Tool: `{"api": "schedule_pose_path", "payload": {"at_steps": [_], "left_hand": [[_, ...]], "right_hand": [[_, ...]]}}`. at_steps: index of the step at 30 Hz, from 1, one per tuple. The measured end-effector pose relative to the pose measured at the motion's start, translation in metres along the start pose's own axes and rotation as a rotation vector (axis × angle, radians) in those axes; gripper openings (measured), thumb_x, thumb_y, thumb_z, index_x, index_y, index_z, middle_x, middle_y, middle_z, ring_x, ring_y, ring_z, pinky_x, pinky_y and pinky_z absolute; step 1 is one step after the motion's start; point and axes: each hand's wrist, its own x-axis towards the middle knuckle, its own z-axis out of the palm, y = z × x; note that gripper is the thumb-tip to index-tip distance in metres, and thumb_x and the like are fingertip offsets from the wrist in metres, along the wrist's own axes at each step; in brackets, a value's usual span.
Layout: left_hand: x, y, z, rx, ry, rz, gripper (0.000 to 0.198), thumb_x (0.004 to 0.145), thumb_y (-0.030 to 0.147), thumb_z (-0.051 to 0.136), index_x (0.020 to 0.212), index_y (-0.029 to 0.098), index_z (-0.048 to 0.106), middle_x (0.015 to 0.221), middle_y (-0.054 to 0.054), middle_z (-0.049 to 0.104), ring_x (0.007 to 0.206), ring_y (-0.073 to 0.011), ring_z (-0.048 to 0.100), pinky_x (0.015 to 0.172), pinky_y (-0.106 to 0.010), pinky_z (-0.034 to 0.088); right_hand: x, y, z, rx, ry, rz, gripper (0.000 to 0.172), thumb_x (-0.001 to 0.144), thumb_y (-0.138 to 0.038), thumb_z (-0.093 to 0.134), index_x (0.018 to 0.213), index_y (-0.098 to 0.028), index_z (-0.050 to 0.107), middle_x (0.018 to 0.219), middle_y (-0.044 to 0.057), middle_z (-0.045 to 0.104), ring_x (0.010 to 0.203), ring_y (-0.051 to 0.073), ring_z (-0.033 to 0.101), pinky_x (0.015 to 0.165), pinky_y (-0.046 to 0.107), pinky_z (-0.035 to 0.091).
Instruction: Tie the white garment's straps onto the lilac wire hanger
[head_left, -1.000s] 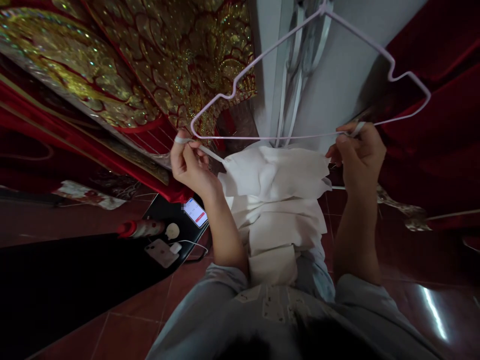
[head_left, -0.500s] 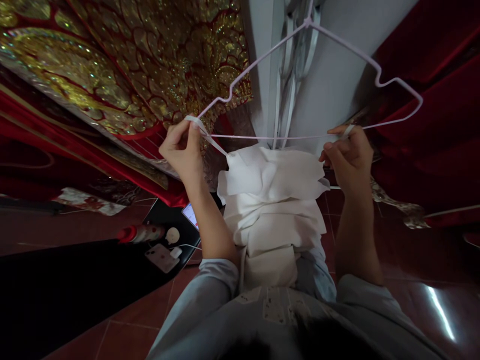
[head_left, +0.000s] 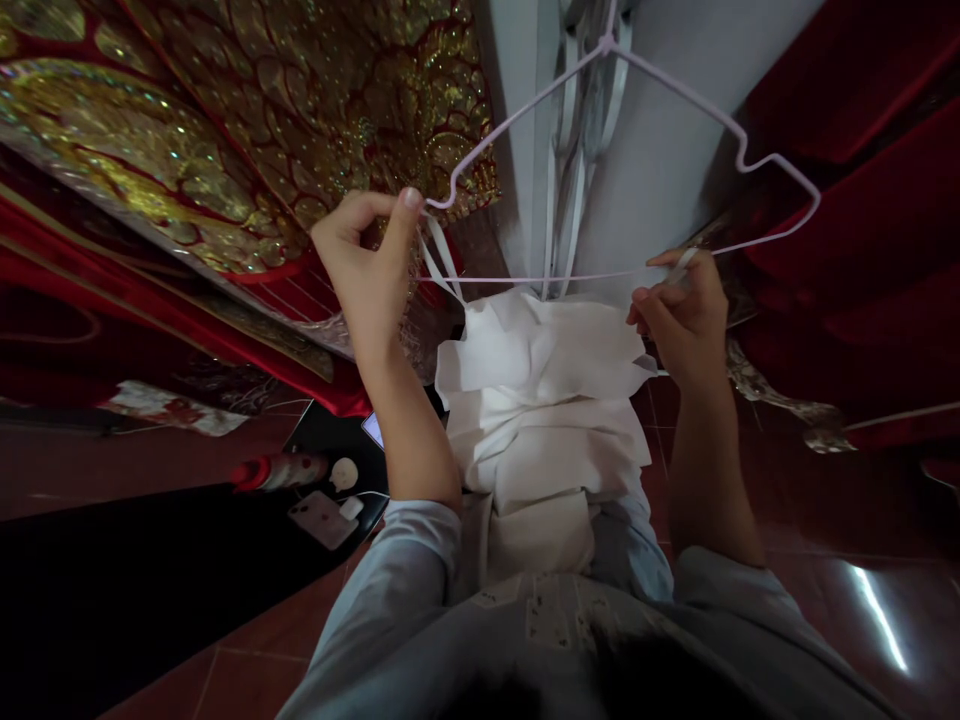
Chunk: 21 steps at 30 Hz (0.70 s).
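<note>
A pale pink wire hanger (head_left: 525, 104) hangs upright in front of me, its top cut off by the frame edge. Below its lower bar a white ruffled garment (head_left: 555, 400) spreads over my lap, with thin white straps (head_left: 444, 255) rising from it. My left hand (head_left: 367, 255) is closed, thumb and forefinger pinching a strap at the hanger's left notch. At the right end of the lower bar, my right hand (head_left: 682, 310) is curled, with another white strap looped over its fingers. Its fingertips touch the bar.
Gold sequined red garments (head_left: 300, 120) hang at the left, and dark red cloth (head_left: 862, 170) at the right. On a black surface at lower left are a red-capped bottle (head_left: 281, 470), a phone (head_left: 322, 520) and a round pale object (head_left: 344, 473). Red tiles (head_left: 255, 620) cover the floor.
My left hand has moved up, bringing the strap from the hanger's lower left corner to its left notch. The hanger and my right hand have shifted slightly left.
</note>
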Motion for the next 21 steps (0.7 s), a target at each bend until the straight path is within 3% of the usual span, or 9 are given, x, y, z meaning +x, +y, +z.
{"api": "schedule_pose_path", "payload": {"at_steps": [4, 6, 9, 13, 17, 21], "left_hand": [[-0.003, 0.009, 0.004, 0.025, -0.027, -0.023, 0.042, 0.105, -0.015, 0.084, 0.077, 0.011, 0.068, 0.077, 0.002, 0.054, 0.09, -0.0128, 0.055, 0.08, -0.021, 0.043], [-0.003, 0.006, 0.003, 0.061, -0.084, 0.037, 0.042, 0.108, -0.013, 0.081, 0.076, 0.013, 0.072, 0.077, 0.0, 0.054, 0.086, -0.0139, 0.052, 0.076, -0.023, 0.043], [-0.001, -0.003, -0.005, 0.103, -0.219, 0.186, 0.04, 0.115, 0.008, 0.082, 0.076, 0.018, 0.075, 0.073, -0.002, 0.052, 0.075, -0.0171, 0.045, 0.063, -0.025, 0.04], [0.004, -0.008, -0.017, 0.164, -0.301, 0.251, 0.041, 0.112, 0.033, 0.092, 0.077, 0.021, 0.075, 0.072, -0.002, 0.052, 0.069, -0.0171, 0.043, 0.059, -0.027, 0.037], [-0.001, -0.001, -0.019, 0.231, -0.312, 0.242, 0.026, 0.108, 0.012, 0.091, 0.085, 0.021, 0.084, 0.083, -0.002, 0.071, 0.08, -0.0181, 0.057, 0.071, -0.026, 0.049], [-0.011, 0.0, -0.008, 0.177, -0.148, 0.156, 0.035, 0.095, -0.008, 0.093, 0.084, 0.019, 0.075, 0.085, 0.0, 0.069, 0.092, -0.0199, 0.065, 0.087, -0.027, 0.056]], "right_hand": [[0.0, 0.005, -0.002, -0.002, 0.007, -0.003, 0.035, 0.095, -0.042, 0.09, 0.119, -0.036, 0.065, 0.07, -0.008, 0.061, 0.058, 0.015, 0.052, 0.055, 0.03, 0.045], [0.001, 0.006, -0.002, -0.005, -0.006, 0.001, 0.036, 0.094, -0.042, 0.09, 0.12, -0.036, 0.065, 0.079, -0.006, 0.068, 0.058, 0.014, 0.051, 0.055, 0.031, 0.045], [0.001, 0.005, -0.004, -0.027, -0.017, 0.007, 0.036, 0.095, -0.042, 0.09, 0.12, -0.037, 0.065, 0.083, -0.004, 0.071, 0.058, 0.015, 0.05, 0.055, 0.032, 0.047], [0.002, 0.005, -0.005, -0.032, -0.035, 0.0, 0.038, 0.096, -0.048, 0.091, 0.121, -0.038, 0.064, 0.078, -0.005, 0.069, 0.057, 0.015, 0.051, 0.054, 0.032, 0.047], [0.0, 0.004, -0.003, 0.0, -0.038, 0.001, 0.04, 0.095, -0.049, 0.093, 0.122, -0.038, 0.065, 0.073, -0.007, 0.068, 0.057, 0.015, 0.052, 0.054, 0.031, 0.045], [-0.002, 0.002, 0.0, 0.007, -0.018, 0.016, 0.037, 0.095, -0.042, 0.091, 0.121, -0.036, 0.066, 0.069, -0.008, 0.066, 0.057, 0.015, 0.052, 0.054, 0.03, 0.045]]}}
